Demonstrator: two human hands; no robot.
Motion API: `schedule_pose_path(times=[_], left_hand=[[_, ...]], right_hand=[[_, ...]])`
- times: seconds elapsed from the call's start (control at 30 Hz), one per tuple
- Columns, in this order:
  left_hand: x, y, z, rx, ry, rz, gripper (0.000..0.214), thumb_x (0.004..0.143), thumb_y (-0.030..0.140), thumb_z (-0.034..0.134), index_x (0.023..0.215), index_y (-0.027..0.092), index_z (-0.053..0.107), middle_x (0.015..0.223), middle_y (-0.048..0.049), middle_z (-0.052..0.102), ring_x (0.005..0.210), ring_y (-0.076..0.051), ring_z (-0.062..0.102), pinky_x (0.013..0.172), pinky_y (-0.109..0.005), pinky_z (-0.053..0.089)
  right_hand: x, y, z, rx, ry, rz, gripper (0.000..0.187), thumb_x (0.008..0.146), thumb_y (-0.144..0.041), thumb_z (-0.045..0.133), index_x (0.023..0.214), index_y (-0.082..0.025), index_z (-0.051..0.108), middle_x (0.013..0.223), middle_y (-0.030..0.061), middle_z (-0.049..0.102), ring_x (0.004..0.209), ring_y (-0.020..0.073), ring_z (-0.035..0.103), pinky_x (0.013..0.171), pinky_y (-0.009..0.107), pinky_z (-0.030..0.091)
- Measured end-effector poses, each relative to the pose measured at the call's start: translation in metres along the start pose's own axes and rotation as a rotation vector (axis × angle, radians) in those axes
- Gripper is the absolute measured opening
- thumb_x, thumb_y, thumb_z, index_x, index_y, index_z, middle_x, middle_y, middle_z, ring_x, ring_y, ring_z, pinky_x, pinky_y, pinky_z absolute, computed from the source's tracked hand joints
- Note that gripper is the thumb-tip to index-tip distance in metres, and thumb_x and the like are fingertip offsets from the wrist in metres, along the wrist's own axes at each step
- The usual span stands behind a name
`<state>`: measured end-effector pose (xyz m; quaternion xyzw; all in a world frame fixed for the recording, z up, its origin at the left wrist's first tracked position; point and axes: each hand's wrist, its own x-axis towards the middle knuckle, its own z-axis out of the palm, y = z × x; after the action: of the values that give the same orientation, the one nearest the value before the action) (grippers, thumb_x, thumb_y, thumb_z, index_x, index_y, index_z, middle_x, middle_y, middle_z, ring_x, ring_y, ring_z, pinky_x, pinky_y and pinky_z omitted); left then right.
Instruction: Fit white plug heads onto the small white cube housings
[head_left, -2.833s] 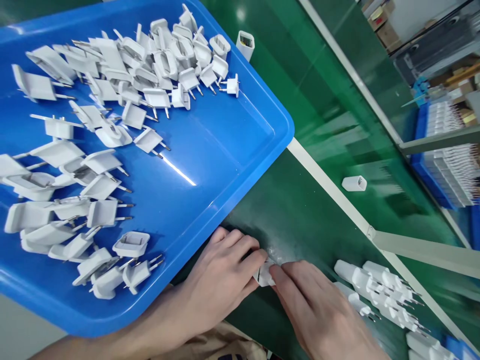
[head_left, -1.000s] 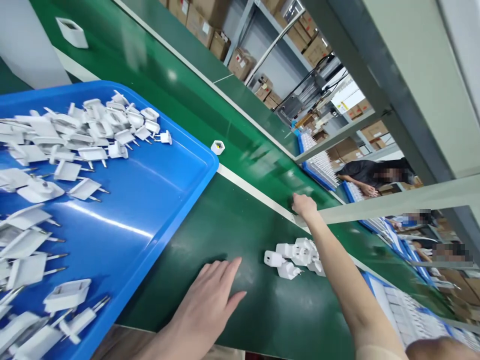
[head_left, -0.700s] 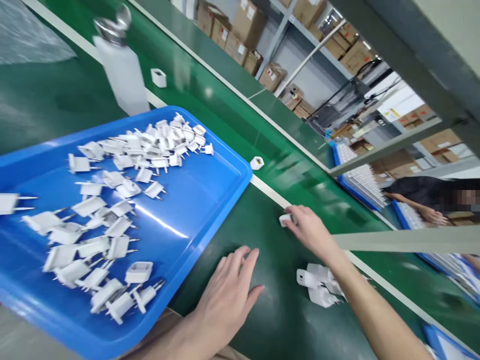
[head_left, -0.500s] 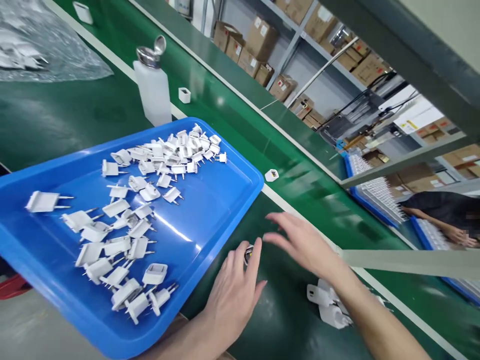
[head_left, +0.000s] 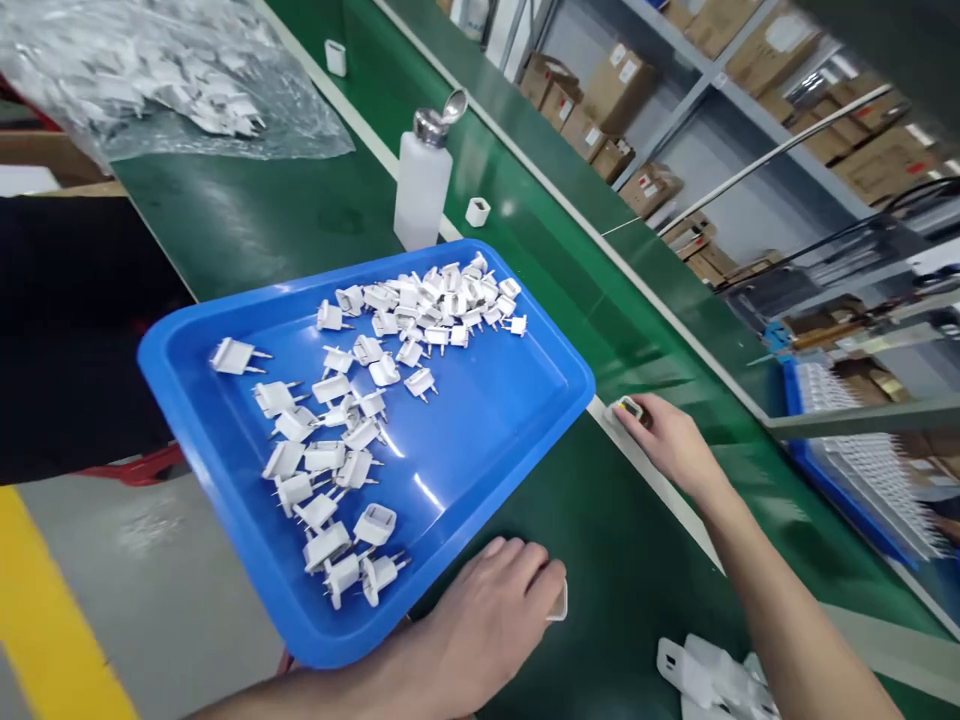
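Near the front of the green bench, my left hand curls palm-down over a white plastic charger housing; only an open end of it shows past the fingers. My right hand reaches out to the white stripe and pinches another white housing between thumb and fingers, its open end showing something yellow inside. Left of both hands lies a blue tray. Many white two-pin plug pieces are scattered in it, heaped thicker at its far end.
Behind the tray stands a white pump bottle with its metal lid raised. Single housings sit on the green belt. A plastic bag of white parts lies far left. Assembled white chargers are piled by my right forearm.
My right hand has moved out to the stripe and taken hold of the housing there. My left hand's fingers have closed over its housing. The camera view has turned leftward.
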<state>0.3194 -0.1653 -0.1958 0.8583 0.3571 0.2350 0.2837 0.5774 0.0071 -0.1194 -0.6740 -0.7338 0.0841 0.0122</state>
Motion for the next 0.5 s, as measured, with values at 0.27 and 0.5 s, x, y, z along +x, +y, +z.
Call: schedule_pose_path(times=[0.27, 0.5], left_hand=[[0.004, -0.006, -0.019, -0.013, -0.057, 0.053, 0.008, 0.101, 0.017, 0.056, 0.109, 0.017, 0.056, 0.106, -0.0048, 0.062, 0.091, -0.021, 0.06, 0.082, -0.036, 0.049], [-0.005, -0.006, -0.015, 0.123, -0.033, 0.028, 0.026, 0.105, 0.029, 0.052, 0.128, 0.023, 0.064, 0.124, -0.0035, 0.071, 0.107, -0.021, 0.065, 0.096, -0.031, 0.048]], right_hand=[[-0.081, -0.046, 0.013, 0.135, -0.076, -0.36, 0.048, 0.106, -0.064, 0.045, 0.126, -0.024, 0.06, 0.117, 0.0103, 0.066, 0.099, 0.0261, 0.068, 0.083, 0.039, 0.059], [-0.067, -0.165, 0.015, 0.1, -0.089, -0.795, 0.023, 0.108, -0.026, 0.051, 0.13, -0.024, 0.059, 0.117, 0.0095, 0.061, 0.1, 0.0233, 0.061, 0.082, 0.035, 0.056]])
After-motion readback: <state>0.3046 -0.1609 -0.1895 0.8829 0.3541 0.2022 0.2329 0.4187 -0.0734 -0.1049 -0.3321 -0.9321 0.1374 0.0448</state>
